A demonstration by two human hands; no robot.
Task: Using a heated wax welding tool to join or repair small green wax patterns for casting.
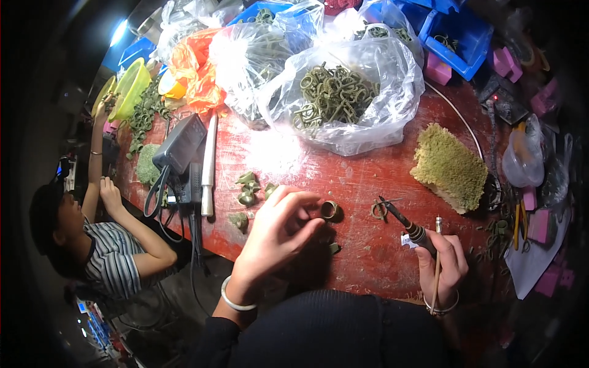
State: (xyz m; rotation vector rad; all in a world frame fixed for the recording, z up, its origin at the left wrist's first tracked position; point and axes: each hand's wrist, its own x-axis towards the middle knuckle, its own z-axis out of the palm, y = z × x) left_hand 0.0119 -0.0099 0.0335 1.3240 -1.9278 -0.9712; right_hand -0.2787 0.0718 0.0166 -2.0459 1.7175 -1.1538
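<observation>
Head view: the green ring is between your left hand and the tip of the dark pen-like tool

Your left hand has its fingertips close together, and they seem to pinch the ring over the red worktop. Your right hand holds the tool and a thin stick. The tool's long side slants up and left, so the ring is left of its tip and a bit lower. Your left hand is much nearer the ring. A small curly green bit is just beside the tip
</observation>
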